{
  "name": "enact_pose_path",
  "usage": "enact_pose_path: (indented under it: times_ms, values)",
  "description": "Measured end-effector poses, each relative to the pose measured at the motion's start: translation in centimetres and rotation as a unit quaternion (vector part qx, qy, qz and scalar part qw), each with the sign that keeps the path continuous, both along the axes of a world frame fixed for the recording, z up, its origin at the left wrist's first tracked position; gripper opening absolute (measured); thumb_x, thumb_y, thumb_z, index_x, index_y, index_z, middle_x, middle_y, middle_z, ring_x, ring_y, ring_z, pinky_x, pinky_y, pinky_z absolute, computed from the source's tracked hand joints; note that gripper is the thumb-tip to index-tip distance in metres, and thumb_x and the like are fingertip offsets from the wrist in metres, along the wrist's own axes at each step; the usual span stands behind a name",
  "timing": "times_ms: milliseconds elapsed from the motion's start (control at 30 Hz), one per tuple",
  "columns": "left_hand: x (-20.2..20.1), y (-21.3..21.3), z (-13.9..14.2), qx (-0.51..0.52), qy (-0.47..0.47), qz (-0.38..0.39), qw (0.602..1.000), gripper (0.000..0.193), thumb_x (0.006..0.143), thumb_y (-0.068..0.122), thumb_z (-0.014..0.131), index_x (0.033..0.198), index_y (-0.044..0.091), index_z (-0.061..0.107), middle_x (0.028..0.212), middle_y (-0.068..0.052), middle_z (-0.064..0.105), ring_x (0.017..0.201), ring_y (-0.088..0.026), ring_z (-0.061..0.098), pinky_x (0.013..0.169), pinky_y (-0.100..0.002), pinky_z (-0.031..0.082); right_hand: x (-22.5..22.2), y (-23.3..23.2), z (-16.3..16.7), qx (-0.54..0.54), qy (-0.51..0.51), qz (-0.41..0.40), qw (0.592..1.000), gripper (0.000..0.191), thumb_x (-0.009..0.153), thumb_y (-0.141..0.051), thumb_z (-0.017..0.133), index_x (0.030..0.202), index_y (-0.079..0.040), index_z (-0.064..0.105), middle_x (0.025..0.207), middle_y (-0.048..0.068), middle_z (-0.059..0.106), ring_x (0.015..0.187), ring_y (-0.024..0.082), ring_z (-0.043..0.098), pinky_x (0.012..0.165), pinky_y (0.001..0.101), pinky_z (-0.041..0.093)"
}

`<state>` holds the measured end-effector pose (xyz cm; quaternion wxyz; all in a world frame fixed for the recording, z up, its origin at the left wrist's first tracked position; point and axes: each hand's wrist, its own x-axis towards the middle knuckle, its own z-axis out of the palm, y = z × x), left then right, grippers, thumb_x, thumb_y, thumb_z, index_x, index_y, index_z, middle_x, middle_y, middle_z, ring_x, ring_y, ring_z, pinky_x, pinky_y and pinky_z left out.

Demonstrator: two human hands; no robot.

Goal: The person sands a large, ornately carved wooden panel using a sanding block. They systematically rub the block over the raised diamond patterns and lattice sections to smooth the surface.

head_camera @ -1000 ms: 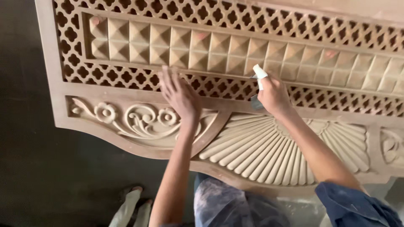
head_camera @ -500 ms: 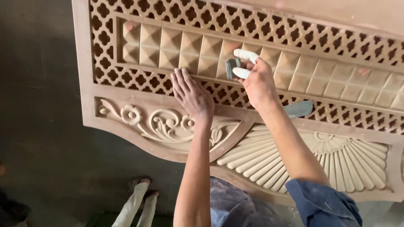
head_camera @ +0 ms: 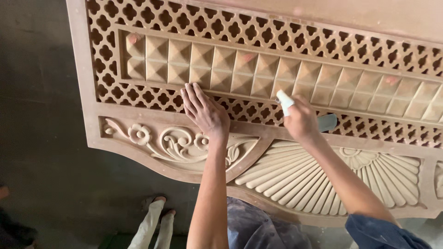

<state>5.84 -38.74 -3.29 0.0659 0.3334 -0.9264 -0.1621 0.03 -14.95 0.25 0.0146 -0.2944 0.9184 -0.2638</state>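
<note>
Left hand [head_camera: 205,113] lies flat, fingers together and extended, palm down on the carved wooden panel [head_camera: 258,133], its fingertips reaching the lower edge of the row of raised pyramid blocks [head_camera: 258,74]; it grips nothing. Right hand [head_camera: 300,121] is curled closed around a small tool with a white handle [head_camera: 284,101], a grey blade-like end showing beside the wrist over the lattice band [head_camera: 369,127]. Below lie a floral scroll relief [head_camera: 177,143] and a fluted fan carving [head_camera: 314,180].

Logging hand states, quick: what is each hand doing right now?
Left hand: open, flat on the carved wooden panel, holding nothing.
Right hand: closed in a grip on a white-handled tool.
</note>
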Motion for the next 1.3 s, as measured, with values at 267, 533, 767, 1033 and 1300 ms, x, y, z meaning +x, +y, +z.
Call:
enact_pose_path:
  times_ms: [267,533,767,1033,1300]
  values:
    - [0.0,0.3,-0.5,-0.001,-0.014,0.006,1.0,0.054,0.101,0.012,0.045,0.153,-0.002,0.041,0.163,-0.018,0.037,0.155,-0.035,0.027,0.126,-0.049,0.024,0.4,-8.7,-1.6,-0.061,-0.127,0.034,0.989,0.026,0.081,0.02,0.063,0.105,0.011,0.068,0.109,0.025,0.071,0.09,0.027,0.07,0.063,0.0286,0.059]
    - [0.2,0.2,-0.4,-0.024,0.01,0.005,1.0,0.053,0.107,0.011,0.043,0.158,-0.001,0.037,0.167,-0.018,0.035,0.159,-0.036,0.025,0.132,-0.047,0.019,-0.5,-1.8,0.4,-0.008,-0.08,0.025,0.996,0.021,0.078,0.017,0.068,0.098,0.012,0.069,0.098,0.024,0.073,0.086,0.029,0.07,0.057,0.0301,0.059]
    - [0.2,0.1,-0.5,-0.014,0.027,0.094,0.995,0.058,0.106,0.018,0.044,0.159,-0.002,0.033,0.168,-0.025,0.028,0.159,-0.036,0.019,0.13,-0.048,0.014,-0.1,-14.2,-3.8,-0.086,-0.025,0.121,0.989,0.029,0.078,0.023,0.06,0.104,0.013,0.069,0.094,0.02,0.072,0.087,0.027,0.069,0.065,0.0276,0.06]
    - [2.7,-3.6,1.0,0.007,0.015,0.018,1.0,0.052,0.104,0.014,0.044,0.155,0.008,0.045,0.164,-0.014,0.041,0.157,-0.031,0.028,0.129,-0.045,0.021,-0.4,-10.4,-1.1,-0.038,0.009,0.08,0.996,0.022,0.079,0.019,0.062,0.097,0.008,0.069,0.092,0.02,0.072,0.087,0.029,0.069,0.064,0.0323,0.058]
    - [2.8,-3.6,0.0,0.024,0.047,0.024,0.998,0.058,0.105,0.022,0.043,0.159,0.002,0.036,0.168,-0.013,0.035,0.159,-0.031,0.025,0.128,-0.045,0.018,-0.6,-23.0,-3.8,-0.118,0.005,0.118,0.986,0.01,0.084,0.01,0.066,0.092,0.006,0.07,0.089,0.017,0.07,0.083,0.026,0.068,0.068,0.0352,0.06]
